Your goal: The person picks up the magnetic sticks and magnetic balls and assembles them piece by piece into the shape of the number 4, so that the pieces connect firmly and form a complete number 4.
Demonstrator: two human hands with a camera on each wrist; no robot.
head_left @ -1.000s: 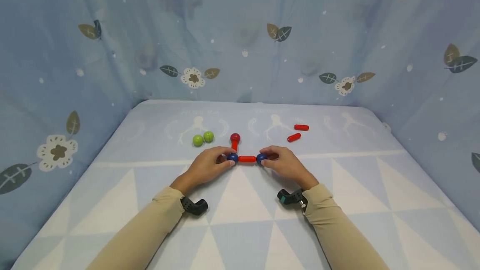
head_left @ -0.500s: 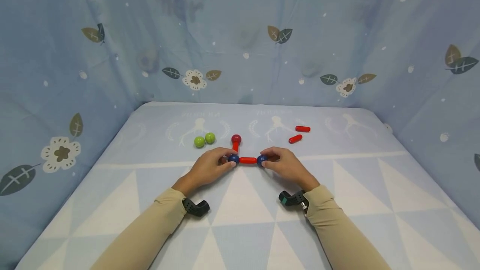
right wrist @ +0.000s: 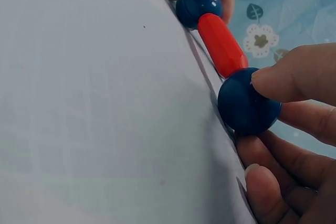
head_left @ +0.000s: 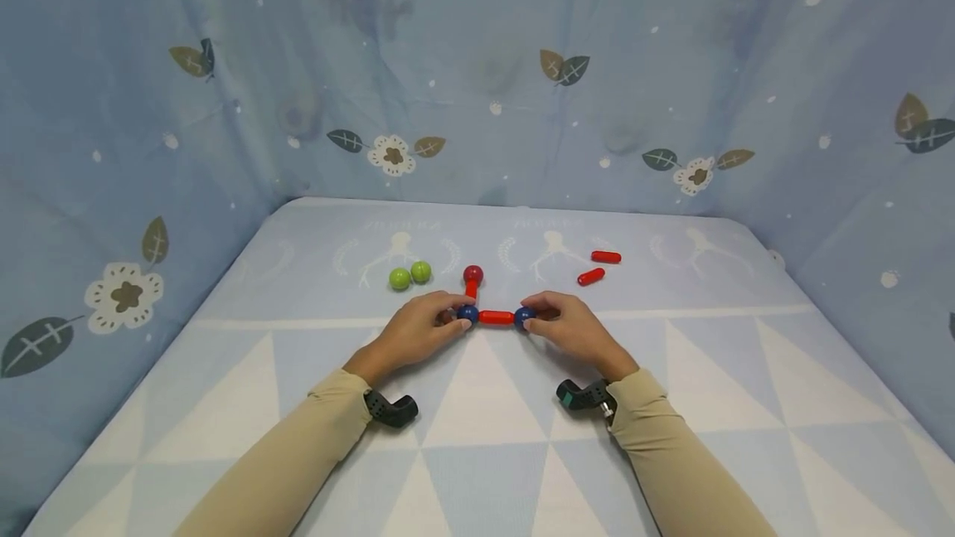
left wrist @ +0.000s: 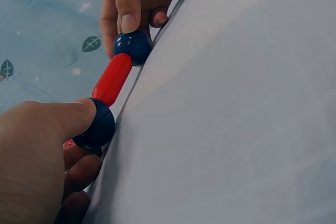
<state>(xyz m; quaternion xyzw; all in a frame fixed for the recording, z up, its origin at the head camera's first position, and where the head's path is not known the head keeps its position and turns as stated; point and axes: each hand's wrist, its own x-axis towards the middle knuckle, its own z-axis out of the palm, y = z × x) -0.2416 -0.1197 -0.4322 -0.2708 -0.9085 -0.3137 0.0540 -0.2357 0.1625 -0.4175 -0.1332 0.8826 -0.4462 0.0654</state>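
Note:
My left hand [head_left: 416, 330] pinches a dark blue ball [head_left: 467, 315] between thumb and fingers. A second blue ball [right wrist: 249, 101] is pinched by my right hand [head_left: 573, 328]. Between the two balls a red rod [head_left: 496, 317] lies sideways, its ends against both, as the left wrist view also shows. Another red rod [head_left: 471, 290] runs from the left blue ball away from me to a dark red ball [head_left: 473, 274], forming an L. The left fingertips partly cover the corner where the rods meet.
Two green balls [head_left: 399, 278] sit on the table to the left, behind my left hand. Two loose red rods [head_left: 591, 277] lie at the back right. A patterned cloth [head_left: 477, 424] covers the table; blue curtains [head_left: 477, 106] stand around it.
Both hands keep their grip on the blue balls, and the L-shaped piece stays put. The whole head view shifts slightly to the right.

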